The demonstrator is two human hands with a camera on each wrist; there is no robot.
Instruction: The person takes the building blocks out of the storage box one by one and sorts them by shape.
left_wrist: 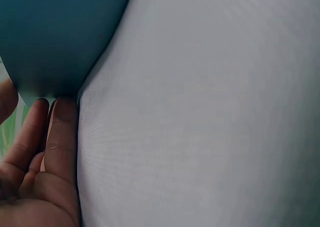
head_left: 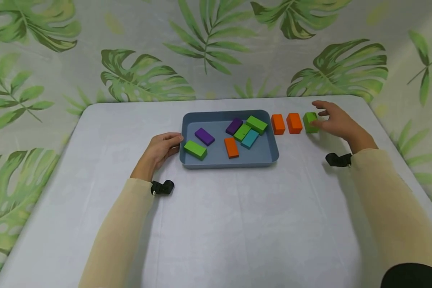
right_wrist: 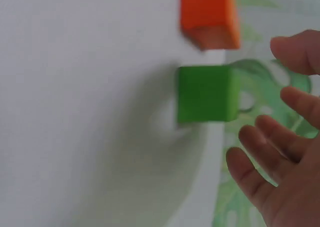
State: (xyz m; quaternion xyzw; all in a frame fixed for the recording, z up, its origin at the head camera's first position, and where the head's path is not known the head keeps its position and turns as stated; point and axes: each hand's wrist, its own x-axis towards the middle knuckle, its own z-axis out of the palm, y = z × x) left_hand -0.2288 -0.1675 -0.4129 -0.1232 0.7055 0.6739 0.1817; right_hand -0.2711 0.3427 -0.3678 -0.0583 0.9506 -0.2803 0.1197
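My left hand is at the left end of a blue-grey tray, its fingertips against the tray's outer wall in the left wrist view. The fingers look fairly straight there. Beyond the tray's right end, my right hand is spread beside a standing green block. In the right wrist view the fingers and thumb are apart, clear of the green block. To its left two orange blocks stand in the same row.
Inside the tray lie several blocks: green, purple, orange and blue. A white cloth covers the table. Behind it hangs a leaf-patterned curtain. A black rounded object shows at the lower right.
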